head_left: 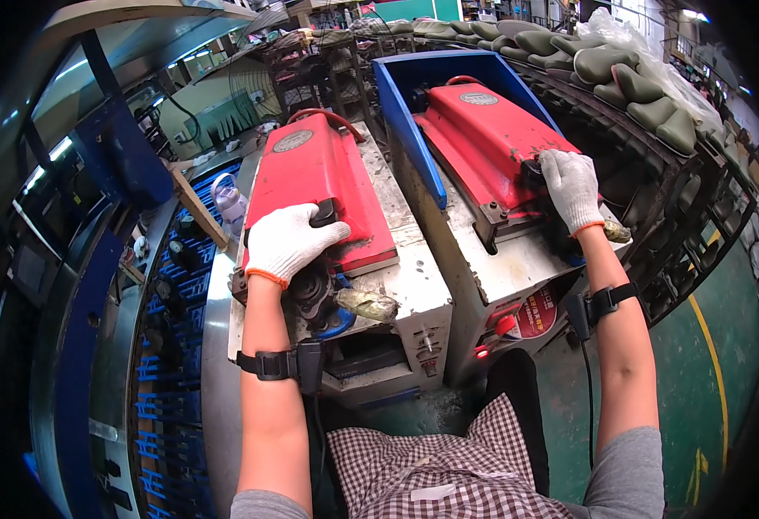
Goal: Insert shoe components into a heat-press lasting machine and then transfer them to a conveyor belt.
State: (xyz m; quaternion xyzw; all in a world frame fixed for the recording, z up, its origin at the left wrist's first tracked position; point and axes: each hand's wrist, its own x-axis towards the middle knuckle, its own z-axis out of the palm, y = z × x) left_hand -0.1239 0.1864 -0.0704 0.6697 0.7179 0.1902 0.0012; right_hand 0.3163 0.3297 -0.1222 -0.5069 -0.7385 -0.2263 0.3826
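Two red machine covers stand side by side in front of me. My left hand [288,242], in a white knit glove with an orange cuff, is closed on a black handle [322,213] on the left red cover [297,177]. On the right red cover [492,130], my right hand [570,186], gloved the same way, is closed around a black knob [531,171]. Both covers lie lowered on their machines. A worn, taped lever grip [367,304] juts out below my left hand, and a similar taped grip [616,231] shows beside my right wrist.
Blue panels [435,173] flank the right machine. Below it are a red button [506,325] and a lit red lamp [482,352]. A rack of green padded pieces [606,65] runs along the right. On the left, a clear bottle [228,203] stands by a blue-slatted conveyor [163,381].
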